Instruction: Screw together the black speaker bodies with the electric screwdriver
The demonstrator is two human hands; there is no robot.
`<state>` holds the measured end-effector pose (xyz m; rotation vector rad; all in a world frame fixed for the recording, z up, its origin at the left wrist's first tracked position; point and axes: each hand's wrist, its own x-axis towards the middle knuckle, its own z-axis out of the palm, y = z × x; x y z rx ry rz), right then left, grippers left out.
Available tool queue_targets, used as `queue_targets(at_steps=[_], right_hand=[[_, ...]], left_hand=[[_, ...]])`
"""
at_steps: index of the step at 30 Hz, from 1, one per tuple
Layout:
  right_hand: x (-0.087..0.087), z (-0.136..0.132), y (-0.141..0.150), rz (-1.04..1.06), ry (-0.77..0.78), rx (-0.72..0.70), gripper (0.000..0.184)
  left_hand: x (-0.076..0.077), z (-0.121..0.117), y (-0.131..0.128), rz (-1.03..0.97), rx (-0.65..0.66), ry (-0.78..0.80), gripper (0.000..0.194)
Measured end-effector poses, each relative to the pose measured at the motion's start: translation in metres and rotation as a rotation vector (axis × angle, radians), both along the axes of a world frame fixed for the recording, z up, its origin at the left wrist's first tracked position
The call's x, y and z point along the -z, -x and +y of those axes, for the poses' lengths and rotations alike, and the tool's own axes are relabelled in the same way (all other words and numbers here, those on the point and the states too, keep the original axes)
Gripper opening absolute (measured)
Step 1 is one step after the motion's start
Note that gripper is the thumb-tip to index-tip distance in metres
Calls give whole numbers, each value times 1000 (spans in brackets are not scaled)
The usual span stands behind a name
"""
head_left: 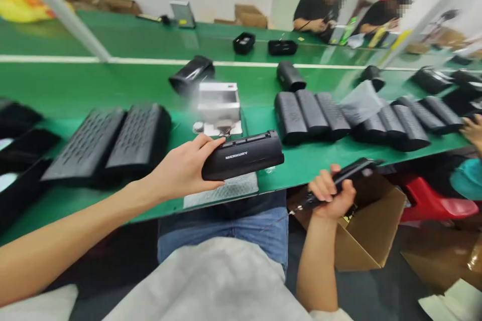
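Note:
My left hand grips a black speaker with a "MERKURY" label by its end, holding it just above the green workbench. A translucent textured sheet lies under the speaker at the bench's near edge. My right hand is below the bench edge, closed around a long, slim black object. Its exact kind is hard to tell, and my fingers hide its middle. Close to that hand, a grouped row of black speakers lies on the bench.
A white box-like item stands behind the held speaker. Large black grilled speakers lie at left. An open cardboard box sits below my right hand. Two co-workers work across the bench. Another person's hand is at far right.

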<state>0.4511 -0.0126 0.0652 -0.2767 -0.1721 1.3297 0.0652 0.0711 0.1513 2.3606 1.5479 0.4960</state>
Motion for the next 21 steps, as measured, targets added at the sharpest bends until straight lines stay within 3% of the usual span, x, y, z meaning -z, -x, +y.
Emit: queue_targets(at_steps=[4, 10, 13, 15, 16, 19, 21], right_hand=[[-52, 1, -7, 73, -19, 126, 10], [-146, 29, 32, 201, -46, 289, 28], [-181, 54, 62, 103, -53, 306, 50], [-189, 76, 85, -148, -111, 287, 61], [-188, 89, 98, -300, -182, 288, 59], [-172, 132, 139, -657, -517, 363, 31], [-159, 162, 164, -778, -700, 411, 24]], left_hand=[[28, -28, 15, 192, -26, 50, 103], [30, -50, 27, 44, 29, 32, 95], [37, -60, 37, -27, 100, 38, 91], [50, -65, 46, -96, 99, 33, 84], [59, -68, 51, -152, 84, 21, 86], [89, -74, 57, -381, 7, 4, 116], [107, -78, 56, -522, -28, 38, 130]])
